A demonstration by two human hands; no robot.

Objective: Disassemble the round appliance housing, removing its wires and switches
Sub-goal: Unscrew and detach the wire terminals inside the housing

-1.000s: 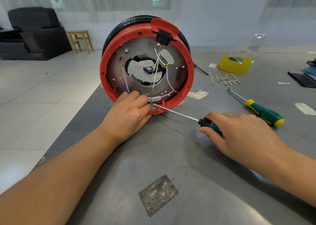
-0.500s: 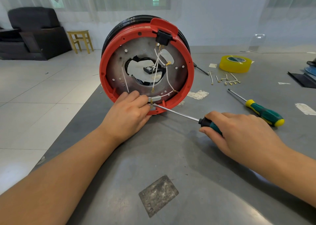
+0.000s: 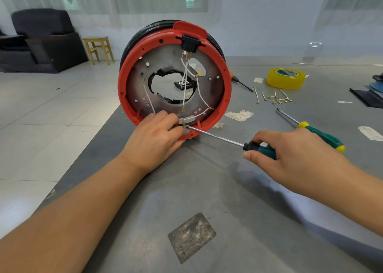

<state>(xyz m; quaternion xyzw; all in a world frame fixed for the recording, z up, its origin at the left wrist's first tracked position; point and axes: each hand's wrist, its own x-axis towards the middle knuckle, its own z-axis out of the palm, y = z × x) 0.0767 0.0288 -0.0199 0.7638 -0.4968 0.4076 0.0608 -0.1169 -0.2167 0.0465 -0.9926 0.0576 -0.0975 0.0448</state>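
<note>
We take the housing as our landmark: it stands on edge near the left rim of the desk, its open red-ringed face turned toward us. Left of it the desk ends and the floor drops away, so there is little room on that side; if the housing rolls, that is where we judge it could go.

At the housing's lower rim our left hand rests with fingers curled, pinching a small metal terminal where white wires come down across the metal plate. The wires look thin and limp, and we expect them to bend freely but tear at the crimped ends if yanked, so we would take hold at the connectors, not mid-length. The ring looks like stiff plastic, and the plate's torn centre hole has ragged edges to keep fingers away from. At the top of the housing a black switch sits under a red tab, wires attached.

Right of the housing's base, our right hand is closed around the green handle of a screwdriver, whose tip meets the terminal beside our left fingers; a slip would run into them.

Further right of the housing lie a second screwdriver, loose removed wires and a yellow tape roll, with open desk between them and us for setting parts down.
</note>
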